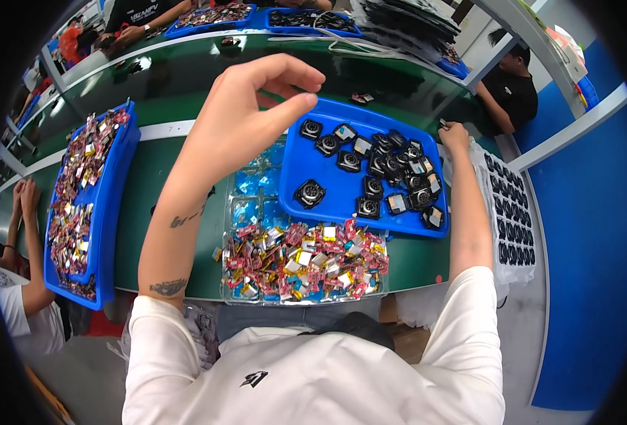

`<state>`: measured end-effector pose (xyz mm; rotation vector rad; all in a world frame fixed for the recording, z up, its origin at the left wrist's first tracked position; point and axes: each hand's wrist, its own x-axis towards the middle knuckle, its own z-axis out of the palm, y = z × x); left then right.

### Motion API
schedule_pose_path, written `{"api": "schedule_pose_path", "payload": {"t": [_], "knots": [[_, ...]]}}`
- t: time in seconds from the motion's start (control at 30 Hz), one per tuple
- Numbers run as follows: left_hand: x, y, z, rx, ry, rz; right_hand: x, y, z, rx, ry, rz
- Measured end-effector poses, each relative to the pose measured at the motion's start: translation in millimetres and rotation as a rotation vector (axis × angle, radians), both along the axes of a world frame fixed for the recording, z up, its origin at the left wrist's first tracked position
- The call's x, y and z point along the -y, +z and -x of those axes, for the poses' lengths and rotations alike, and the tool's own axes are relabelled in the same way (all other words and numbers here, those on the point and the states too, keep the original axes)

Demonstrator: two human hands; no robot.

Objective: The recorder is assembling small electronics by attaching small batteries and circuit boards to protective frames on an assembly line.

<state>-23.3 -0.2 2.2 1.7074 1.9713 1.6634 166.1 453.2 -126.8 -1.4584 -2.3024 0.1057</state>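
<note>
My left hand (pixel 257 95) is raised over the far left edge of the blue tray (pixel 295 177), fingers curved and thumb apart from them, with nothing in it. Inside that tray lie several black square housings (pixel 373 187) with round centres, some showing a pale or orange face. My right hand (pixel 456 137) is closed just past the tray's right side, next to the stacked white sheets. A small dark bit shows at its fingertips, too small to name. Nearest to me, a clear compartment tray (pixel 232 212) holds a heap of small red circuit boards with silver and yellow parts (pixel 306 261).
A long blue bin (pixel 108 234) of similar boards stands at the left, with a person's hands (pixel 26 197) beside it. White sheets of black round parts (pixel 511 212) lie at the right. Grey posts (pixel 575 131) rise there. Other people sit across the green table (pixel 164 85).
</note>
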Motion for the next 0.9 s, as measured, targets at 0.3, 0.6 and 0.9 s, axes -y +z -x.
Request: {"api": "schedule_pose_path", "payload": {"t": [0.3,0.6,0.9], "knots": [[51,-22,-15,-0.175,0.2,0.314,142,46,-17,-0.522,0.482,-0.039],[150,-125,-34,-0.032,0.377,0.372,305,35,-75,-0.693,0.746,-0.091],[135,-102,-35,-0.118,0.19,0.422,382,16,-74,-0.812,0.823,0.12]]}}
